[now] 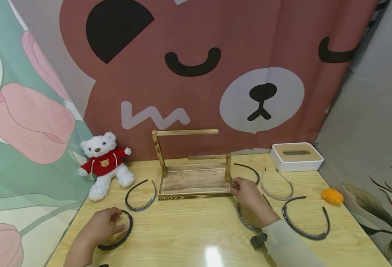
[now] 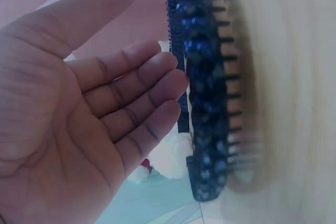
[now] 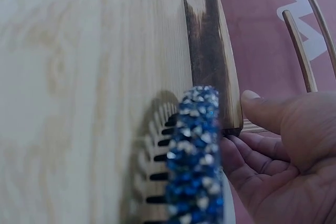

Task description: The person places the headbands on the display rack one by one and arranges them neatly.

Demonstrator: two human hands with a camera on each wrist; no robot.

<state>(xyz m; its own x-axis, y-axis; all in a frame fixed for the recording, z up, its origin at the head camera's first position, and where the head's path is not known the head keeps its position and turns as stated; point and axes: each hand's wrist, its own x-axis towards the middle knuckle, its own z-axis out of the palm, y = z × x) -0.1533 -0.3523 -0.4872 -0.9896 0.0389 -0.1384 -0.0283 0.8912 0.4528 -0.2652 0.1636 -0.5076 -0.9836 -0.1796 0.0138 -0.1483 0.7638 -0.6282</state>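
Observation:
A wooden rack (image 1: pixel 196 180) with a tray base, uprights and a top bar stands at the middle of the table. My right hand (image 1: pixel 249 193) pinches its right front corner; in the right wrist view thumb and fingers lie on either side of the dark wooden edge (image 3: pixel 212 51). A blue beaded headband (image 3: pixel 197 156) with black teeth lies close to that hand. At the left, my left hand (image 1: pixel 100 228) hovers beside a dark blue headband (image 1: pixel 130 230), fingers relaxed. In the left wrist view the fingertips come right at that headband (image 2: pixel 202 77), and nothing sits in the palm.
More headbands lie around: one left of the rack (image 1: pixel 140 207), a pale one (image 1: pixel 276 196) and a dark one (image 1: pixel 303 231) at the right. A white teddy bear (image 1: pixel 104 163) sits back left. A tissue box (image 1: pixel 296 163) and an orange lump (image 1: pixel 332 196) are at the right.

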